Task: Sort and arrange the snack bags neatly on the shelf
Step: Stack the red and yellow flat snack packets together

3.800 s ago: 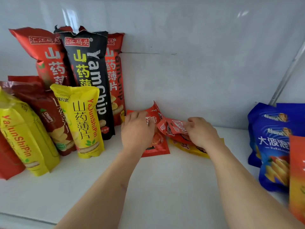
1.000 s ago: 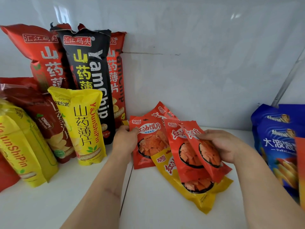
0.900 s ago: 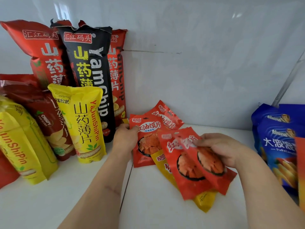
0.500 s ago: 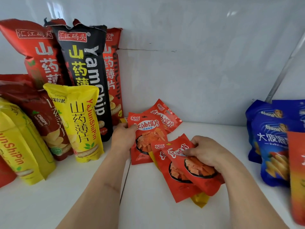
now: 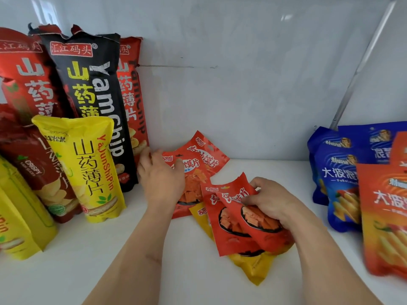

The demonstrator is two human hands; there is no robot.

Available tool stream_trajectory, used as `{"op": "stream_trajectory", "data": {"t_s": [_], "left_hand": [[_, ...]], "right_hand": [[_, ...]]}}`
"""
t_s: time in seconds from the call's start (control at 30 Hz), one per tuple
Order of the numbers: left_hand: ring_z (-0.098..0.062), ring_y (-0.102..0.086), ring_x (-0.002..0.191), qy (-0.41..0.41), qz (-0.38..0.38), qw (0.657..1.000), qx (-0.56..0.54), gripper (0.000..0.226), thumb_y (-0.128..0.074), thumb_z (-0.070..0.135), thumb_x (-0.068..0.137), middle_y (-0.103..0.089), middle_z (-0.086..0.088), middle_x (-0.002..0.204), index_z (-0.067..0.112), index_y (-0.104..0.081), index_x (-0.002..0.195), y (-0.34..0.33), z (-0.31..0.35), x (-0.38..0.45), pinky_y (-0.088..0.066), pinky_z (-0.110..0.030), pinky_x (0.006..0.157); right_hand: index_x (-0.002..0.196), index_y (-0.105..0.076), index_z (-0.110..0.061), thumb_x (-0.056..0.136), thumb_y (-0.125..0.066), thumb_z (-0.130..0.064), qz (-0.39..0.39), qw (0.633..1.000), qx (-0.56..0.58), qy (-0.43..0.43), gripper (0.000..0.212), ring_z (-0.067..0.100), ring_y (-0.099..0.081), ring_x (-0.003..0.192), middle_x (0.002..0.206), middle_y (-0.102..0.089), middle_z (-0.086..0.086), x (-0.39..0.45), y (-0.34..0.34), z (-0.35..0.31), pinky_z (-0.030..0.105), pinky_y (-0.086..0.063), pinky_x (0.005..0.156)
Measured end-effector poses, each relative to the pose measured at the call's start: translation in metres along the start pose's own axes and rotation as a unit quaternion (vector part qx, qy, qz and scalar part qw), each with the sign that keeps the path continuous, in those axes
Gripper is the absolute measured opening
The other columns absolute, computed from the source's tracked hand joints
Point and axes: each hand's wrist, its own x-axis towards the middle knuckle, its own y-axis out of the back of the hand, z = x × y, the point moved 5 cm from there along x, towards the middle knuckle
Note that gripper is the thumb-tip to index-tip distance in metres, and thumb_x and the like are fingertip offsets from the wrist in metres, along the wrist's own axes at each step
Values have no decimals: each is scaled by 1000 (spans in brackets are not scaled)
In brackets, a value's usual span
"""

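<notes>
Since a second ago the right hand (image 5: 269, 200) has drawn its two red packets (image 5: 244, 225) nearer, and it pinches them over a yellow packet (image 5: 253, 267); their long axes run 11 to 5 o'clock. The left hand (image 5: 161, 180), fingers loosely spread, rests on another red packet (image 5: 193, 186) leaning against the white wall (image 5: 242, 95). Bare shelf (image 5: 198, 289) lies open at 6 o'clock, between tall yam-chip bags (image 5: 88, 168) at 9 and blue bags (image 5: 337, 186) at 3.

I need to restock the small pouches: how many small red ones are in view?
4: two leaning at the back wall under the left hand, two gripped in the right hand. Others may be hidden.
</notes>
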Motion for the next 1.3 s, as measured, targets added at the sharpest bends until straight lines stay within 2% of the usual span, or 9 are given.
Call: {"op": "stream_trajectory", "data": {"t_s": [0.1, 0.23, 0.43, 0.67, 0.77, 0.93, 1.03, 1.1, 1.3], "left_hand": [[-34, -43, 135, -40, -12, 999, -16, 43, -59, 30, 97, -50, -13, 145, 8, -57, 134, -3, 8, -2, -34, -43, 110], [-27, -61, 112, -133, -53, 990, 8, 28, -53, 29, 100, -68, -6, 121, 15, -67, 120, -15, 34, -13, -49, -38, 88], [-30, -66, 85, -291, -38, 953, 80, 20, -59, 26, 97, -70, -8, 95, 12, -71, 101, -37, 65, -35, -49, -37, 68], [-29, -62, 61, -347, -35, 927, 138, 12, -69, 20, 87, -66, -7, 73, 11, -69, 81, -57, 73, -38, -39, -30, 51], [-25, -57, 51, -383, -11, 912, 150, 13, -70, 18, 83, -61, -5, 64, 11, -67, 72, -65, 77, -38, -34, -25, 46], [-25, -57, 53, -416, 7, 895, 161, 35, -41, 28, 88, -61, -4, 63, 12, -66, 69, -76, 74, -40, -42, -28, 45], [-22, -57, 53, -400, 2, 899, 179, 35, -42, 28, 89, -62, -3, 64, 13, -67, 69, -73, 70, -37, -39, -27, 46], [-24, -60, 58, -387, 3, 904, 181, 28, -51, 25, 88, -65, -3, 67, 12, -70, 72, -67, 66, -31, -43, -29, 49], [-38, -59, 111, -237, 35, 956, 166, 36, -57, 28, 88, -66, -15, 119, 6, -69, 113, -31, 25, -3, -50, -48, 91]], "right_hand": [[92, -66, -21, 84, -77, -23, 25, 995, 92, -14, 14, 19, -72, 69, 86, -76, 4, -3, 13, 12, 30, -53, 61], [93, -65, -20, 82, -79, -21, 105, 976, 187, -32, 17, 26, -74, 74, 85, -76, 7, 2, 36, 31, 44, -61, 75], [109, -65, -19, 88, -73, -23, 216, 958, 186, -23, 23, 21, -69, 89, 101, -72, 2, 16, 68, 48, 36, -54, 82], [113, -62, -18, 92, -67, -23, 250, 958, 140, -29, 23, 26, -65, 102, 109, -69, 4, 33, 74, 53, 44, -51, 93], [117, -61, -13, 94, -65, -22, 267, 956, 114, -33, 26, 29, -63, 107, 114, -68, 7, 41, 82, 54, 35, -47, 87], [139, -42, -10, 97, -57, -22, 327, 943, 26, -55, 47, 38, -56, 120, 134, -58, 15, 48, 98, 53, 45, -46, 94], [151, -28, -11, 96, -56, -25, 356, 933, -34, -38, 64, 40, -41, 134, 151, -38, 19, 49, 100, 45, 49, -40, 103], [146, -36, -9, 95, -55, -23, 373, 925, -78, -6, 57, 41, -39, 132, 148, -37, 21, 51, 97, 33, 51, -37, 103], [137, -53, -12, 94, -58, -27, 358, 918, -113, 126, 45, 33, -39, 134, 146, -44, 12, 44, 63, -18, 46, -32, 107]]}}
